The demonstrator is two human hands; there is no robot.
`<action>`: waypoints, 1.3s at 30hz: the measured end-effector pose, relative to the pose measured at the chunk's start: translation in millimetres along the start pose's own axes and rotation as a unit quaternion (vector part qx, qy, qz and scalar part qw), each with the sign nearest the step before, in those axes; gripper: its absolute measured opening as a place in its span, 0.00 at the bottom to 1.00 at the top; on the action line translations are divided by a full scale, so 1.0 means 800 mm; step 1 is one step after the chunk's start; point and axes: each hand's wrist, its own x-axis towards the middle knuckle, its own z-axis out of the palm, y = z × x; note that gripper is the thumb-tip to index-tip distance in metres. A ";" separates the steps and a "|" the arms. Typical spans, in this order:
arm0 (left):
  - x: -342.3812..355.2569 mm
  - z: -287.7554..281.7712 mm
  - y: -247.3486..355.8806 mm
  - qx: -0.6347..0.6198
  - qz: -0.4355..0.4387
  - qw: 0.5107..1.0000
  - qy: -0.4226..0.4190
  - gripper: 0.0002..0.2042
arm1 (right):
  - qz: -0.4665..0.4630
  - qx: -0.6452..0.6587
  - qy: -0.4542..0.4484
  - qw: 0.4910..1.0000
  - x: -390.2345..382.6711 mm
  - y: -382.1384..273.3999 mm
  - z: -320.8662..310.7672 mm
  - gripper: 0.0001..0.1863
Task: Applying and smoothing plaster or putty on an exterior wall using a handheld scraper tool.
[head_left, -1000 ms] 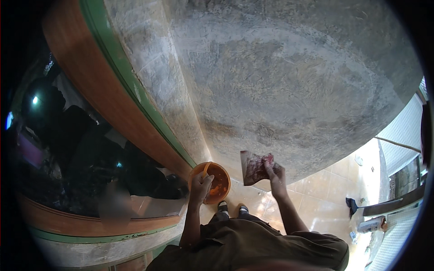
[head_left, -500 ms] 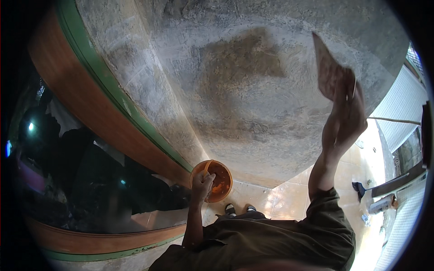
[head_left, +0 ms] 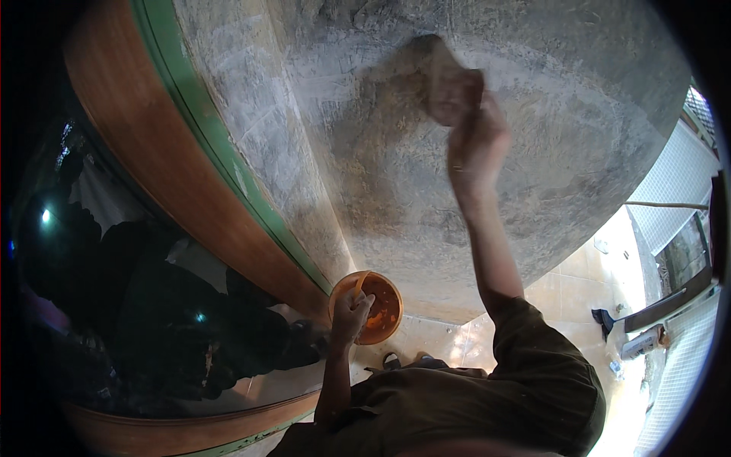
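Observation:
My left hand (head_left: 352,316) is closed round the handle of an orange bucket (head_left: 398,308), which hangs low near the corner of the wall. Reddish-orange shows inside the bucket, but its contents are unclear. Raised in front of me, my right hand (head_left: 480,145) grips a flat, thin, angular piece (head_left: 444,87), smeared by motion; its exact kind cannot be made out. The piece is up against or close to the rough grey wall (head_left: 556,145), over a darker patch; whether it touches is unclear.
A wooden frame (head_left: 152,145) with a green edge (head_left: 217,148) surrounds dark reflective glass (head_left: 190,305) on the left. Below lies a tiled floor (head_left: 563,293). To the right are white mesh (head_left: 666,183) and a dark beam (head_left: 670,303).
My right hand has swept left across the wall with the flat piece. The left hand still holds the bucket, which sits slightly further right in view.

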 end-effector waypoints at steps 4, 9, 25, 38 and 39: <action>-0.005 -0.018 -0.011 -0.003 0.011 1.000 0.012 0.13 | 0.018 -0.112 -0.218 0.969 -0.018 -0.076 0.051 0.13; -0.009 -0.031 -0.014 -0.013 0.006 0.999 0.031 0.13 | -0.161 -0.063 -0.213 0.962 0.009 -0.096 0.060 0.14; -0.001 -0.034 -0.006 0.002 0.050 0.998 0.025 0.15 | -0.320 -0.201 -0.477 0.794 -0.021 -0.123 0.084 0.06; -0.008 -0.025 0.008 0.029 0.097 0.995 0.007 0.14 | -0.392 -0.262 -0.461 0.751 -0.025 -0.140 0.097 0.14; -0.010 -0.028 0.010 0.031 0.088 0.996 0.007 0.14 | -0.369 -0.272 -0.497 0.737 -0.019 -0.143 0.097 0.13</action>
